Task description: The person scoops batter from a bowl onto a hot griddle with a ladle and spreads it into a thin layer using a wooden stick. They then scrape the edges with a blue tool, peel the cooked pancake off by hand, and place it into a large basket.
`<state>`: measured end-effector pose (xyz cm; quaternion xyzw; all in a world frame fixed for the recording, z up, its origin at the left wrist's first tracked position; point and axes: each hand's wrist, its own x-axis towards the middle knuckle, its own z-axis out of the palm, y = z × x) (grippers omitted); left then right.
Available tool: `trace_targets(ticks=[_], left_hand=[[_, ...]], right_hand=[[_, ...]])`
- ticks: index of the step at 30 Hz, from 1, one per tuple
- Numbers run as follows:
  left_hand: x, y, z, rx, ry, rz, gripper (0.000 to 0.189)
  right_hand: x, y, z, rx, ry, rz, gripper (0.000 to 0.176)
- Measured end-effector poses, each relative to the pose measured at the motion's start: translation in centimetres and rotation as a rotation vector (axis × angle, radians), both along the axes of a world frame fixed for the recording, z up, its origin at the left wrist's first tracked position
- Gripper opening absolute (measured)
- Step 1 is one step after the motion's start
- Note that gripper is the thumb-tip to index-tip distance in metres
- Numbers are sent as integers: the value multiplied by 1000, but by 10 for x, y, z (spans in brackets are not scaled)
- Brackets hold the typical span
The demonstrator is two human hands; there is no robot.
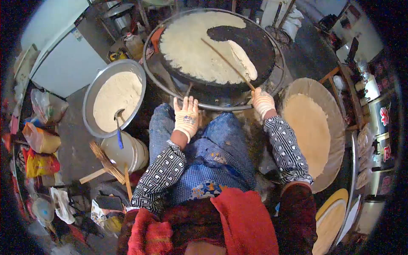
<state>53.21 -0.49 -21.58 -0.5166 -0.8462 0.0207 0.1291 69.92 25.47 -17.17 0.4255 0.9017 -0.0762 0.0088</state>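
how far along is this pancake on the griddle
Done: batter covers most of the griddle, and pancakes lie stacked at right. In hand: the right hand holds the stick, its end at a batter ridge; the left hand rests by the rim. Left: a dark bare patch at the griddle's upper right.

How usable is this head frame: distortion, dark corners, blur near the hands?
Head view: strong fisheye bend, the griddle and batter basin bulge, corners go black. Head view: soft even light; left hand and right hand on the stick are sharp. Head view: bags at the left edge smear.
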Motion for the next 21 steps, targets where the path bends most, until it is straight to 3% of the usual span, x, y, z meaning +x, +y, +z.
trace_targets(ticks=[5,8,9,11,12,13,16,18,19,21], left_hand=[[-14,-11,-3,30,87,28,51],[-25,-15,-9,68,89,46,49],[-29,-15,-12,87,67,68,48],[-37,-17,-15,109,105,78,49],[-42,-18,-15,100,100,92,54],[-39,-21,-1,37,81,109,61],[-27,-19,18,1,63,178,52],[-5,-12,25,114,-43,50,53],[4,-10,21,94,-71,-47,55],[22,-1,11,53,-35,-10,57]], right_hand=[[0,15,-13,158,122,-87,34],[2,-13,-12,-78,212,71,30],[8,-22,-26,151,66,236,29],[20,-12,-26,139,120,70,31],[20,36,-55,57,18,90,34],[19,29,-33,95,161,-49,32],[7,10,-4,112,140,18,31],[5,-7,3,134,14,89,34],[5,7,-17,39,36,-20,36],[4,21,-13,11,49,-167,37]])
